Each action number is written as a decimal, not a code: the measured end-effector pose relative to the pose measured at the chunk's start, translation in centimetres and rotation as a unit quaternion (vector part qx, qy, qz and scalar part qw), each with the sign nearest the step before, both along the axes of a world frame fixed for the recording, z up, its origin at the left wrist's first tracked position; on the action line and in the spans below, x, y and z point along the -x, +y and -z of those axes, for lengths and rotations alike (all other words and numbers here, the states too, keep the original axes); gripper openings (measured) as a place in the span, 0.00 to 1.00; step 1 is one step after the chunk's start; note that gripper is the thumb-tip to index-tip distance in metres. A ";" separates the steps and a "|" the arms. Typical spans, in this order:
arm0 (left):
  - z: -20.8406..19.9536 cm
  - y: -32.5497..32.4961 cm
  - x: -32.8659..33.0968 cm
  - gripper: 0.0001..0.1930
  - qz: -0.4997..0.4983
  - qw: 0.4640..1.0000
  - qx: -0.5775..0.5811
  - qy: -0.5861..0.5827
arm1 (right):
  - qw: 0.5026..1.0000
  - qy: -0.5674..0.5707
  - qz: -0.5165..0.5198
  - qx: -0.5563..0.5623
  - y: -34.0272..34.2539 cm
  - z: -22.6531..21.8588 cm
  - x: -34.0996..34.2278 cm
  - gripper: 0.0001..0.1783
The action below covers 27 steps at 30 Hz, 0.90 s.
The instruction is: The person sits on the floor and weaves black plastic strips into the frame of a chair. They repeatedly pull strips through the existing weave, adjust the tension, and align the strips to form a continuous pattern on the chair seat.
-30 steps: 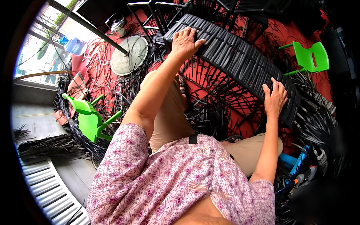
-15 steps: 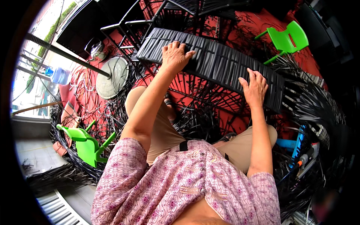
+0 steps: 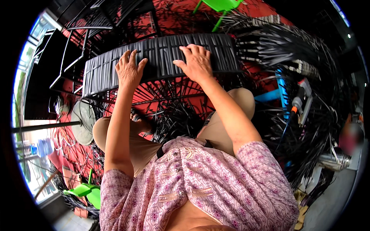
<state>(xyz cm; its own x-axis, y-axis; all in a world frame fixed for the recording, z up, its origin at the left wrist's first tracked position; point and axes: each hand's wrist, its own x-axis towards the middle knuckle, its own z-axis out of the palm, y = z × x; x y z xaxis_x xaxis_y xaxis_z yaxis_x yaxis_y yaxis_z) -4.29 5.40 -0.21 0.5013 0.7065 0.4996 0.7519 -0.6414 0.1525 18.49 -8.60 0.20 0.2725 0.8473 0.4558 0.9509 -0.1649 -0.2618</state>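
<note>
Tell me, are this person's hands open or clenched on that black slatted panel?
Open. The left hand and right hand rest on the black slatted panel with fingers extended and thumbs apart, neither making a fist.

Two hands, one left hand [image 3: 130,70] and one right hand [image 3: 196,62], lie on one black strip-woven panel [image 3: 163,50], either side of its middle. Two green plastic chairs show: one chair [image 3: 221,4] at the red floor's [image 3: 254,9] far edge, another [image 3: 92,195] toward its near left corner. Along the left edge: one round base [image 3: 82,129], one metal kettle [image 3: 58,105], one water jug [image 3: 45,147].
</note>
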 end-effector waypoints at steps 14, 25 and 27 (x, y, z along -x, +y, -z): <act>0.2 -2.2 -1.7 0.34 0.047 0.997 0.044 0.032 | 0.995 0.041 -0.071 -0.052 -0.5 -0.4 -4.5 0.33; 0.8 -2.0 -1.5 0.34 0.049 0.998 0.000 0.039 | 0.997 0.073 0.027 -0.017 -2.9 -1.0 -10.5 0.30; 0.9 -2.2 -1.2 0.35 0.041 0.998 -0.003 0.048 | 0.994 0.040 0.083 -0.066 -4.2 -1.4 -11.1 0.28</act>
